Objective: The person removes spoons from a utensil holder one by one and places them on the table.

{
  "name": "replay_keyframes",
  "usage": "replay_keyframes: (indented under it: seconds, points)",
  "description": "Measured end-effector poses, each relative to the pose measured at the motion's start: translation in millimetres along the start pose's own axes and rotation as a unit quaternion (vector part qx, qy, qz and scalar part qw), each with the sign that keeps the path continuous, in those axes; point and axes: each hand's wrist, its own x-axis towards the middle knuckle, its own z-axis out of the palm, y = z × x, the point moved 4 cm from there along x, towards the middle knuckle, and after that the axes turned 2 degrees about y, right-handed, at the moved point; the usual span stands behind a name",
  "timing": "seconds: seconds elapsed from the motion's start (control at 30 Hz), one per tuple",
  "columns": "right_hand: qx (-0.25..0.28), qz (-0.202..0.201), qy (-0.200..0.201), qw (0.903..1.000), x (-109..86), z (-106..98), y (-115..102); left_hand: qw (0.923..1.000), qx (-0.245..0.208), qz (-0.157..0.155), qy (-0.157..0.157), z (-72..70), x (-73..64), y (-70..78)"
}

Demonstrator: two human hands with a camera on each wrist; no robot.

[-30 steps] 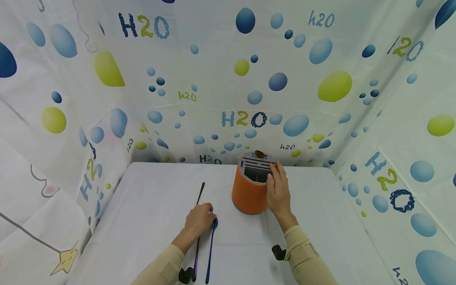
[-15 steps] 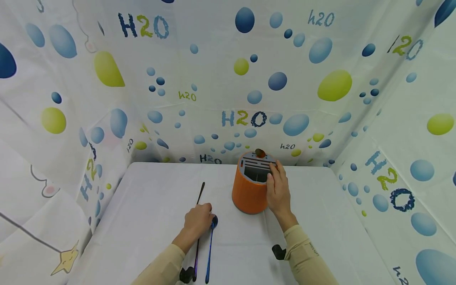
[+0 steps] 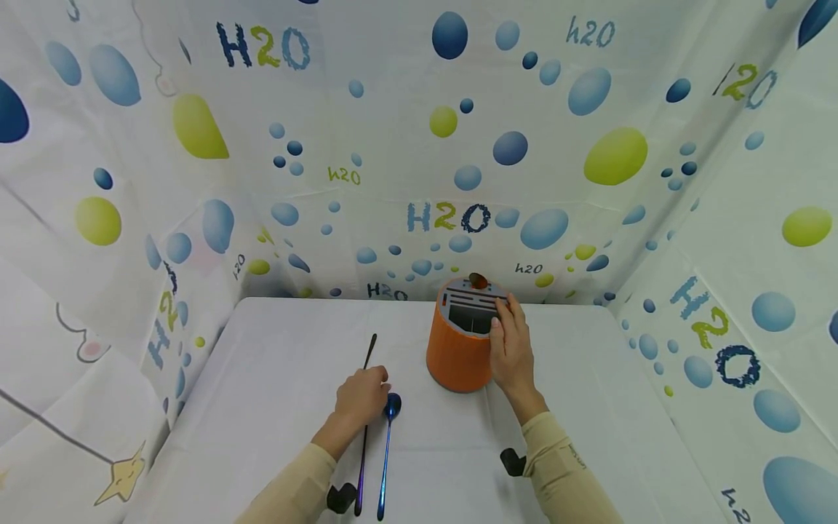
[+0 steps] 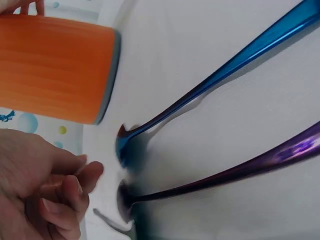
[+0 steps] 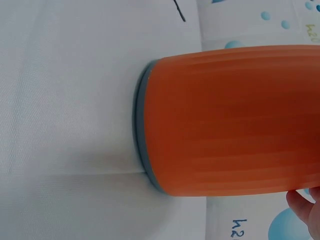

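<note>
An orange utensil holder with a grey slotted top stands near the back of the table; a dark rounded spoon head pokes out of it. My right hand rests against its right side, fingers extended along the rim. A blue spoon lies with its bowl away from me. To its left lies a purple spoon; my left hand hovers over its far end. Loosely bent and holding nothing, the left fingers are close by the spoon bowls in the left wrist view. Beyond them lies a thin dark handle.
A white cloth covers the table. Printed curtains with blue and green drops close it in at the back and sides. The holder stands close to the back edge.
My left hand has drawn back a little to the left from the blue spoon's bowl, which now shows fully. The right hand and the holder have stayed in place.
</note>
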Motion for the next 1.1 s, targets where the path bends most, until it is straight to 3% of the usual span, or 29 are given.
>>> replay_keyframes:
  seconds: [0.23,0.4,0.8,1.1]
  points:
    - [0.004,-0.001,-0.001,1.0000,1.1,0,-1,0.9970,-0.070,0.012,0.030,-17.9,10.7,2.1]
    - [0.001,0.000,-0.003,1.0000,1.6,0,-2,0.9959,-0.078,0.010,0.044,-23.2,15.3,0.7]
    - [0.001,0.002,-0.002,1.0000,0.8,-1,-1,0.9953,-0.091,0.000,0.032,-24.1,15.0,2.7]
    - [0.000,-0.004,0.003,1.0000,0.5,-1,0,0.9910,-0.126,0.031,0.034,-28.7,11.9,12.3]
